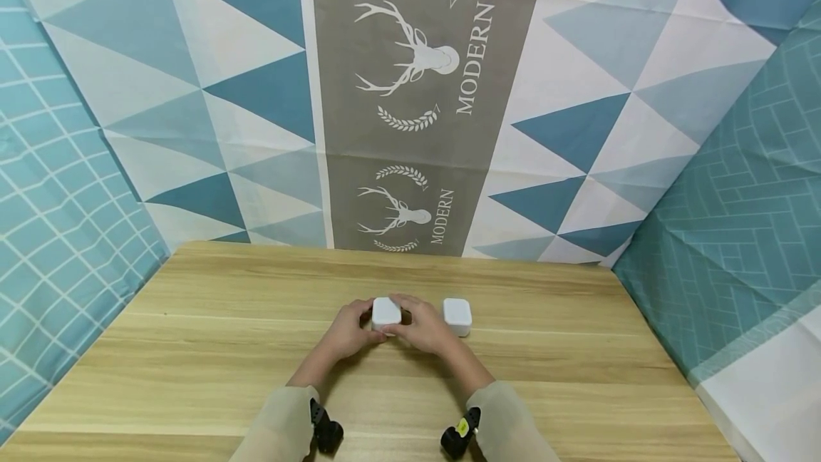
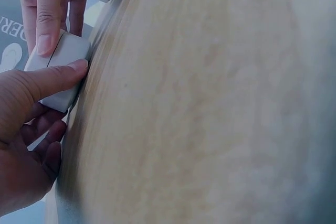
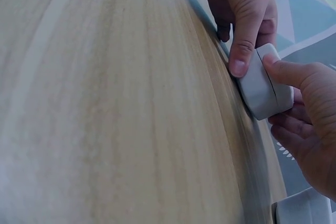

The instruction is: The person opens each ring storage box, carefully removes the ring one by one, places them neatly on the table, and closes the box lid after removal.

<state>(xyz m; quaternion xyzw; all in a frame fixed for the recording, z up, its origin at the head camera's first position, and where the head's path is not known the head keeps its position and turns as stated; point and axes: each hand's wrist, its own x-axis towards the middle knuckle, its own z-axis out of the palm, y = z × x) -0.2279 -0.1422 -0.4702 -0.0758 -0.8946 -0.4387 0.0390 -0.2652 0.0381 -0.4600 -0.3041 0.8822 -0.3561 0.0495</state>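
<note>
A small white box (image 1: pixel 386 311) with rounded corners sits on the wooden table between both hands. A thin seam around it, plain in the wrist views, divides an upper part from a lower part. My left hand (image 1: pixel 349 331) grips it from the left, thumb (image 2: pixel 65 77) against the lower part near the tabletop. From the right, my right hand (image 1: pixel 425 326) pinches the upper part, its thumb (image 3: pixel 286 72) above the seam. The far fingers are partly hidden behind the box. Just right of my right hand stands a second white box (image 1: pixel 457 314), similar in shape.
The wood-grain table (image 1: pixel 224 348) runs back to a wall cloth (image 1: pixel 256 105) with triangles and deer heads. Blue tile-patterned cloth (image 1: pixel 58 184) hangs at the left, and a teal one (image 1: pixel 737 234) at the right. Black wrist cameras (image 1: pixel 328 435) sit at both cuffs.
</note>
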